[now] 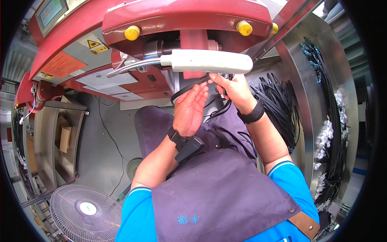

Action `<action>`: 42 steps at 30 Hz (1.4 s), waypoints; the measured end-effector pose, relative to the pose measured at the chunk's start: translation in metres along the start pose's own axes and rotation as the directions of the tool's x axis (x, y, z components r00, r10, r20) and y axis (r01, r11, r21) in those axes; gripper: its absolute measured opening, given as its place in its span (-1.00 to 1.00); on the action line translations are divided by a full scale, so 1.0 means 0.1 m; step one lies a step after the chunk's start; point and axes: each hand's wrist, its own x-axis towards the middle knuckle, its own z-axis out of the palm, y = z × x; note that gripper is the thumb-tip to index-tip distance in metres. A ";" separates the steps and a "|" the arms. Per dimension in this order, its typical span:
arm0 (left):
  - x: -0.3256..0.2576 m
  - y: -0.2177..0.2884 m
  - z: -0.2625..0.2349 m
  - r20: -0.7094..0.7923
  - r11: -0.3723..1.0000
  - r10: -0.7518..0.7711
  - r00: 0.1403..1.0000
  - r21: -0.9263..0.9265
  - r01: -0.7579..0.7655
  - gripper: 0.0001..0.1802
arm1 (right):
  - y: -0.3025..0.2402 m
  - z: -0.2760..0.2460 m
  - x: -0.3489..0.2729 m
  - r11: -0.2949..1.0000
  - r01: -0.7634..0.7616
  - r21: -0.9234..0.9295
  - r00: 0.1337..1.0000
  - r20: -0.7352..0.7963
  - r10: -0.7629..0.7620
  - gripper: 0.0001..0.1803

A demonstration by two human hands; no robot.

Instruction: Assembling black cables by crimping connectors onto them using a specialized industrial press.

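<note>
A narrow black strap (pixel 186 88) curves between my two hands, just below a white lamp head (pixel 211 61) on a bendy metal neck. My left hand (pixel 190 108) has its fingers closed along the strap, palm turned partly up. Beside it, my right hand (pixel 236 89) pinches the strap near its end between thumb and fingers. Some small dark piece sits by the right fingers, too hidden to name. Behind the lamp, a pinkish band (pixel 194 41) runs down over a roller of the red machine (pixel 185 18). More black straps hang under my right hand.
Black straps (pixel 278 107) lie heaped to my right. Past them, a steel trough (pixel 296 68) borders a row of black straps with clear wrapping (pixel 325 137). Yellow knobs (pixel 132 33) jut from the machine. A floor fan (pixel 86 207) stands at lower left, near steel shelving (pixel 44 147) and a carton (pixel 64 137).
</note>
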 end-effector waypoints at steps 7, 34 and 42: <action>0.00 0.02 0.04 -0.020 1.000 0.007 1.000 -0.011 -0.007 -0.83 | -0.04 0.02 0.03 1.000 -0.025 0.009 1.000 0.006 0.025 -0.72; -0.02 -0.01 0.06 0.046 0.999 0.033 0.998 0.002 -0.033 -0.82 | 0.10 -0.05 -0.02 0.993 0.109 0.046 0.994 0.017 -0.109 -0.81; -0.01 0.00 0.04 0.030 1.000 0.022 0.999 0.002 -0.023 -0.81 | 0.08 0.00 0.01 0.997 0.052 0.054 0.999 -0.017 -0.051 -0.76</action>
